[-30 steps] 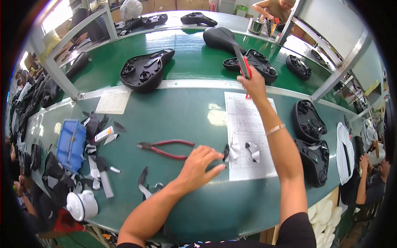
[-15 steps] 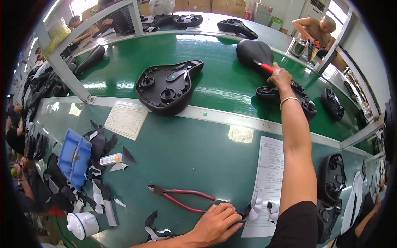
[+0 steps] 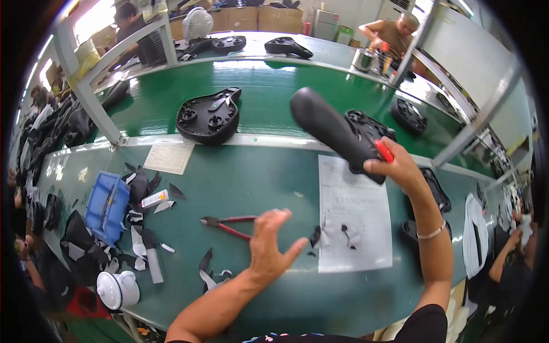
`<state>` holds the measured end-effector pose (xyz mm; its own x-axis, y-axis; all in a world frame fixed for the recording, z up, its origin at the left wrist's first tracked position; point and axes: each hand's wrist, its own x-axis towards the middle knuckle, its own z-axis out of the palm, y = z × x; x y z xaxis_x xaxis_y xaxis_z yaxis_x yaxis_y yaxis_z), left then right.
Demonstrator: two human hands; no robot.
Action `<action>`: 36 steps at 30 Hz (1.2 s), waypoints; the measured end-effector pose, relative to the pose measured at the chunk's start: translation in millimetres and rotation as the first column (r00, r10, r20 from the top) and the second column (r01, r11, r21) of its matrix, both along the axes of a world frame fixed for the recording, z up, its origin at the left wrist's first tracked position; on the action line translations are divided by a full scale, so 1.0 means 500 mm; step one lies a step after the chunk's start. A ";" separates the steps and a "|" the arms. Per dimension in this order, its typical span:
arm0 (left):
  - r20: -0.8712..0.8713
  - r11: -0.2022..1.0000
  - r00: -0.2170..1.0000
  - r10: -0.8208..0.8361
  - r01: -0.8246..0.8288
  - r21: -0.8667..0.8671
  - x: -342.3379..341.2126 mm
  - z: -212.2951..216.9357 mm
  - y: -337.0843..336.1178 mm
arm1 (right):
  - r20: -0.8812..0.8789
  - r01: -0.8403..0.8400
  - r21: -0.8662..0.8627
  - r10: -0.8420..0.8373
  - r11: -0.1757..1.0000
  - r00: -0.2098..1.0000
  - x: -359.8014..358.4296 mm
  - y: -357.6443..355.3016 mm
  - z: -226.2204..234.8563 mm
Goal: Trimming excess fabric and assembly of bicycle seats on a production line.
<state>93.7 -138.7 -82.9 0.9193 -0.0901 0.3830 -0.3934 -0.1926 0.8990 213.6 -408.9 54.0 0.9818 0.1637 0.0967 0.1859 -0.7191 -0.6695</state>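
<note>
My right hand (image 3: 400, 167) grips a black bicycle saddle (image 3: 333, 130) by its narrow end, along with a red pen-like tool (image 3: 384, 151), and holds it in the air above the green table (image 3: 257, 177). The saddle's smooth top faces up and its wide end points up-left. My left hand (image 3: 271, 243) hovers over the table with fingers spread and holds nothing. Red-handled pliers (image 3: 229, 224) lie just left of it. A white sheet of paper (image 3: 354, 214) with small black scraps (image 3: 315, 236) lies to its right.
An upturned black saddle base (image 3: 209, 116) rests on the green conveyor belt behind the table. More saddle parts (image 3: 409, 116) lie at the right. A blue tray (image 3: 106, 206), black cut-offs (image 3: 140, 188), a glue tube (image 3: 154, 198) and a white tape roll (image 3: 117, 290) crowd the left. Other people work at the edges.
My right hand has lifted the saddle off the conveyor and brought it back over the paper. My left hand has risen from the table and spread its fingers.
</note>
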 end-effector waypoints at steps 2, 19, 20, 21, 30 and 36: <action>0.578 0.907 0.787 0.215 -0.381 0.181 -0.004 0.018 0.009 | -0.090 -0.033 0.074 0.040 0.997 0.995 -0.123 0.026 0.038; -0.459 0.564 0.880 -0.120 -0.320 -0.761 -0.159 0.166 0.176 | 0.174 0.537 -0.338 -0.510 0.773 0.843 0.128 0.016 -0.215; -0.459 0.567 0.879 -0.130 -0.313 -0.761 -0.173 0.148 0.185 | 0.222 0.555 -0.363 -0.509 0.748 0.832 0.136 0.010 -0.223; -0.511 0.544 0.841 -0.178 -0.349 -0.763 -0.183 0.129 0.192 | 0.269 0.578 -0.390 -0.511 0.717 0.816 0.142 -0.005 -0.230; -0.574 0.593 0.797 -0.190 -0.373 -0.714 -0.247 0.034 0.178 | 0.187 0.246 -0.528 -0.172 0.813 0.967 -0.140 -0.006 -0.170; -0.552 0.544 0.812 -0.191 -0.380 -0.748 -0.276 0.031 0.136 | 0.020 -0.005 0.794 -0.018 0.608 1.000 -0.415 0.090 -0.038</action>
<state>-44.3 -70.8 -67.4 0.9504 0.0881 -0.2984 0.1520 0.7052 0.6925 5.9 -363.9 34.9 0.9780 0.0051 0.2087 0.2074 0.0911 -0.9740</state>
